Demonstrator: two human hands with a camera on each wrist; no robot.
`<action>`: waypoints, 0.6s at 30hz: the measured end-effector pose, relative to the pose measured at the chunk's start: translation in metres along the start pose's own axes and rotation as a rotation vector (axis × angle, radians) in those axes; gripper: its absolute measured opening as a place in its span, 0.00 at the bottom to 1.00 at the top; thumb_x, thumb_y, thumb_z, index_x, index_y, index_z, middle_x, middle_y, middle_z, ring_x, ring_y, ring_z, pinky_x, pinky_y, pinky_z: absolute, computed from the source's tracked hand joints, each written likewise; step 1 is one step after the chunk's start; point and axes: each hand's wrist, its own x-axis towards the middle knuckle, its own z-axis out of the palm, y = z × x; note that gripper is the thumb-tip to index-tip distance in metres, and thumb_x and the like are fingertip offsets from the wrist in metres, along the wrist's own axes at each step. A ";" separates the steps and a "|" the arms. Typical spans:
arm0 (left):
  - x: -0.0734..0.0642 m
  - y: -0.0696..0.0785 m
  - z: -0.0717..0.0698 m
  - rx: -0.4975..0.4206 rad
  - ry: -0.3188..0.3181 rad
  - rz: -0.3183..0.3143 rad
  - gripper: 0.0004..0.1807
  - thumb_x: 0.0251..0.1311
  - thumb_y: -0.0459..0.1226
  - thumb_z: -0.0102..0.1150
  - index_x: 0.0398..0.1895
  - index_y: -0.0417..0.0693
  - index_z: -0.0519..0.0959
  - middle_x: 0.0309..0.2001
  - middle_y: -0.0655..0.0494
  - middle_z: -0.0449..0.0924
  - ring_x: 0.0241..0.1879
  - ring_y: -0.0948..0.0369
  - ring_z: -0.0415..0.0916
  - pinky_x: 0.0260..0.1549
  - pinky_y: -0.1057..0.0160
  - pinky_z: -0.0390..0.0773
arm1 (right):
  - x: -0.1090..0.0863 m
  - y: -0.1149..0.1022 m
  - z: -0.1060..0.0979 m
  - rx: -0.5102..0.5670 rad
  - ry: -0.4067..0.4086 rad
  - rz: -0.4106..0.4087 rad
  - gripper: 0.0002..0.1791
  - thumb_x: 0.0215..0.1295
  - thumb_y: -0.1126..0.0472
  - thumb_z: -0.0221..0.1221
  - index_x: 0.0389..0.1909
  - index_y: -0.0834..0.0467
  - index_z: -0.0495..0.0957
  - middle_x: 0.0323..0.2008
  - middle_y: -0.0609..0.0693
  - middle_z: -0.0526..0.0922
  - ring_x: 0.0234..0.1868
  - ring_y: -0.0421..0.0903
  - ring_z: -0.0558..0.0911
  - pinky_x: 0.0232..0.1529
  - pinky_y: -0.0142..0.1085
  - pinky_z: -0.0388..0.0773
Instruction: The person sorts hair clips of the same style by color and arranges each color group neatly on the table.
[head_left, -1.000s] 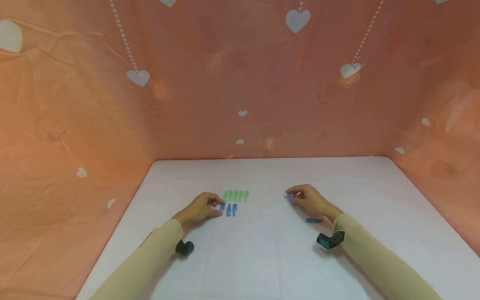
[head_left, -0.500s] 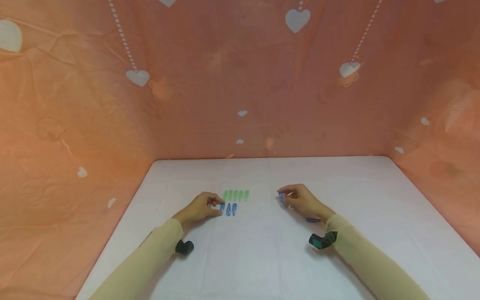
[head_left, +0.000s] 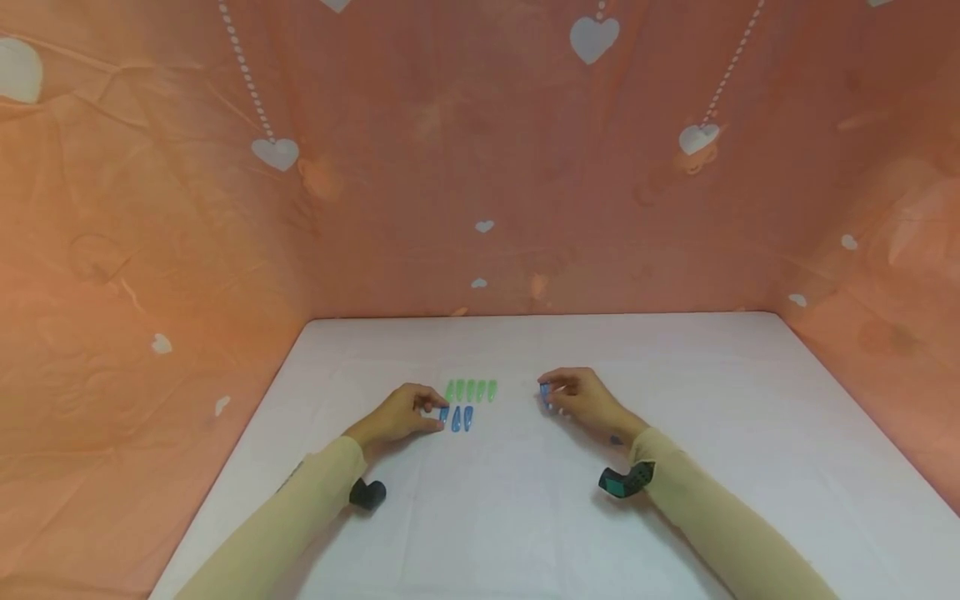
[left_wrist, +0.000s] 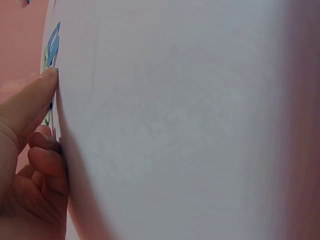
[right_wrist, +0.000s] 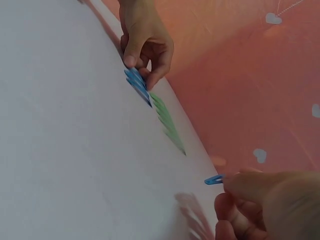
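Observation:
My left hand [head_left: 396,414] pinches the end blue hair clip [head_left: 444,415] between thumb and finger, close on the white table [head_left: 480,517]. Beside it lie two more blue snap clips [head_left: 468,418], side by side. Just behind them stretches a row of several green hair clips [head_left: 471,390]. To the right of the rows, my right hand [head_left: 588,398] holds another blue hair clip [right_wrist: 214,179] by one end, its tip sticking out past the fingers in the right wrist view. One more dark blue clip [head_left: 616,440] lies mostly hidden behind my right wrist.
Orange cloth [head_left: 480,167] with white hearts walls off the back and both sides of the table. A dark camera [head_left: 367,494] sits at my left wrist, another camera [head_left: 627,480] at my right.
My right hand has moved left toward the rows, carrying its blue hair clip. The clip lying behind it has become mostly covered by the wrist. My left hand has stayed in place.

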 end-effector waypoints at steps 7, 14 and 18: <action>-0.001 0.001 0.000 0.010 -0.003 0.002 0.15 0.56 0.35 0.73 0.48 0.45 0.85 0.37 0.54 0.74 0.38 0.59 0.66 0.37 0.64 0.66 | 0.006 -0.002 0.014 0.088 0.011 -0.007 0.18 0.65 0.73 0.58 0.56 0.74 0.76 0.36 0.59 0.83 0.28 0.39 0.80 0.24 0.31 0.74; -0.001 0.002 -0.002 -0.004 -0.004 0.019 0.16 0.54 0.33 0.74 0.47 0.43 0.86 0.37 0.53 0.76 0.38 0.59 0.66 0.36 0.66 0.67 | 0.012 -0.007 0.032 0.086 -0.022 -0.023 0.18 0.67 0.73 0.58 0.56 0.74 0.76 0.37 0.62 0.84 0.28 0.38 0.79 0.25 0.30 0.73; 0.000 0.003 -0.002 -0.010 -0.012 0.022 0.16 0.54 0.33 0.73 0.48 0.43 0.85 0.37 0.53 0.76 0.38 0.59 0.66 0.36 0.66 0.67 | 0.015 -0.010 0.041 0.077 -0.034 -0.033 0.17 0.66 0.73 0.59 0.55 0.74 0.77 0.38 0.64 0.85 0.28 0.38 0.79 0.26 0.30 0.74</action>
